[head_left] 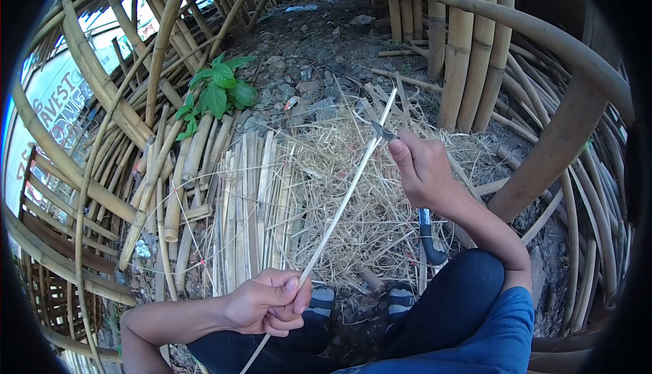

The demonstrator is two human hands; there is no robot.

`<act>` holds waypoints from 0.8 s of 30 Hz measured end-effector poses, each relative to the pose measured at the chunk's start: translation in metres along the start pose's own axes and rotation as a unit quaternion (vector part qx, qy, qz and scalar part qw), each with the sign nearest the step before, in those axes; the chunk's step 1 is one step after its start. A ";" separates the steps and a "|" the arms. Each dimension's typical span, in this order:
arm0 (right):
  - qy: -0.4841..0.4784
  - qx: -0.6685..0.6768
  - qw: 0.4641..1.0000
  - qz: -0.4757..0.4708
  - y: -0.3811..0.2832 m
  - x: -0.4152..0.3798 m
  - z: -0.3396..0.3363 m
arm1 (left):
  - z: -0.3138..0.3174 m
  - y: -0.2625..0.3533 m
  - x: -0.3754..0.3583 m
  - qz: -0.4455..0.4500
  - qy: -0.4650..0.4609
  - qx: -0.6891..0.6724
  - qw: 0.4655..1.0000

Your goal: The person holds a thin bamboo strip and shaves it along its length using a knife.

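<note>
My left hand (pixel 268 303) is closed round the lower part of a long, thin bamboo strip (pixel 339 214), which slants up and away to the right. Near the strip's far end, my right hand (pixel 424 170) grips a small knife (pixel 383 131), thumb along its back. The dark blade lies against the strip; its handle is hidden in my fist. Beneath both hands spreads a heap of pale bamboo shavings (pixel 360 204). A row of split bamboo slats (pixel 248 201) lies on the ground left of the heap.
By my right knee rests a tool with a blue and black handle (pixel 429 238). Upright bamboo poles (pixel 458 55) stand at the right, with a curved pole (pixel 523 24) across them. A leafy green plant (pixel 217 88) grows among stacked poles at the left.
</note>
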State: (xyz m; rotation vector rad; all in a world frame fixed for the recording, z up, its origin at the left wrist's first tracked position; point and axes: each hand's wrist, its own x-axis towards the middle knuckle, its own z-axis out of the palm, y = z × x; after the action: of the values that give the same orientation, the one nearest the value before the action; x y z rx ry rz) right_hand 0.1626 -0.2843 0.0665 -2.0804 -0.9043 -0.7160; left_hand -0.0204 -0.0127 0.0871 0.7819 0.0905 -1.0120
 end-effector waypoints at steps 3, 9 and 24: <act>-0.005 0.001 0.999 0.038 0.004 -0.003 -0.002 | 0.002 -0.001 0.000 -0.005 0.005 0.002 1.000; -0.006 0.004 0.996 0.094 0.012 -0.003 -0.010 | 0.002 -0.002 0.000 -0.010 0.011 0.006 1.000; -0.063 0.378 0.723 0.575 0.082 -0.031 0.002 | 0.005 0.001 0.001 -0.014 0.052 0.025 0.998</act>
State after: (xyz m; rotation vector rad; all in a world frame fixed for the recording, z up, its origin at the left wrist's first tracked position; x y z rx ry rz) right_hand 0.2080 -0.3330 0.0099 -1.4767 0.1839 0.4353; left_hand -0.0210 -0.0164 0.0912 0.8815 0.1657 -1.0039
